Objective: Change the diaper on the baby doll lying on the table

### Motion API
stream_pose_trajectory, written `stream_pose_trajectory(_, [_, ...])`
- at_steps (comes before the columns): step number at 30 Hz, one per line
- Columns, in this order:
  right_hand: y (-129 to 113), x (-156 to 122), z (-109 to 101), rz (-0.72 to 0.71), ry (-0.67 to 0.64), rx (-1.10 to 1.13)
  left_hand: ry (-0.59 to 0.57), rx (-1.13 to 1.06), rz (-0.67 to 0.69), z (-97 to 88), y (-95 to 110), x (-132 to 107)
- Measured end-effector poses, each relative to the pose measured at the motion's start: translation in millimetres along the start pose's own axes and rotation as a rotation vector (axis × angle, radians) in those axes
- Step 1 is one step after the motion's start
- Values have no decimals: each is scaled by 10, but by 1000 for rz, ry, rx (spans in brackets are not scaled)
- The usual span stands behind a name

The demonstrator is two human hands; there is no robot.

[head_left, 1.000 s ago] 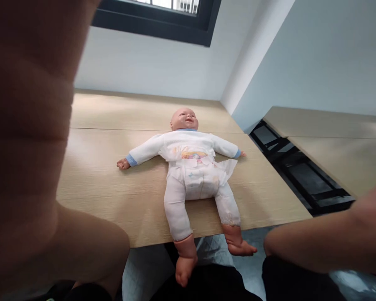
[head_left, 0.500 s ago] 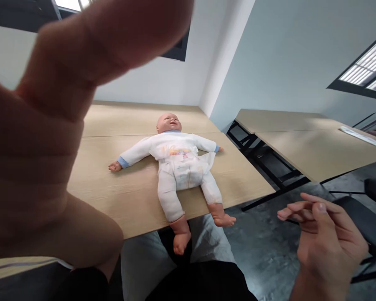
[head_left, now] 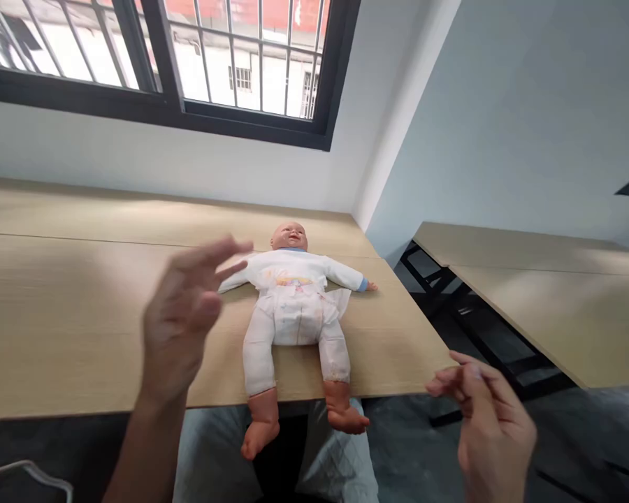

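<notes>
A baby doll point(head_left: 293, 241) lies on its back on the table, legs hanging over the front edge towards me. It wears a white suit with blue cuffs and a white diaper point(head_left: 298, 321) around its hips. One side flap of the diaper point(head_left: 340, 300) sticks out loose on the right. My left hand point(head_left: 181, 314), slightly blurred, hovers left of the doll with thumb and fingers apart, covering part of the doll's arm. Past the table's front edge on the right is my right hand point(head_left: 487, 419), its fingers loosely bent and nothing visible in them. Neither hand appears to touch the doll.
The wooden table point(head_left: 73, 328) runs along the wall under a barred window point(head_left: 241, 63). A second table point(head_left: 555, 300) stands to the right across a gap with black metal legs. My knees point(head_left: 340, 461) are under the front edge.
My left hand has come down from close before the camera to beside the doll. My right hand shifted left in view. The view has turned left, showing more window and table.
</notes>
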State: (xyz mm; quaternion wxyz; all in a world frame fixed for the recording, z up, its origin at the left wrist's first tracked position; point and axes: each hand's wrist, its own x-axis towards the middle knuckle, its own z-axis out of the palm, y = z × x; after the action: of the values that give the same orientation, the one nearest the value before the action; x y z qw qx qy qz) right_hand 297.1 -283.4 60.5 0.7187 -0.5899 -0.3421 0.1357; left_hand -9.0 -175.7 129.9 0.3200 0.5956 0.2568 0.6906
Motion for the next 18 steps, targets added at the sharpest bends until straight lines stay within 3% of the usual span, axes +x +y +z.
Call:
stream_pose_trajectory(4, [329,30,89,202,-279,-52,-56,434,-300,18,-550,-260])
stream_pose_trajectory(8, [651,-76,146,276,-445,-53,-90,454,-557,-15,-925,-453])
stream_pose_trajectory(13, [806,-218,251,237,-598,-119,-151,397,-599,39,-1067,-633])
stream_pose_trajectory(18, [794,-203,400,109,-699,-221,-123,388,-562,-2,-1159,-775])
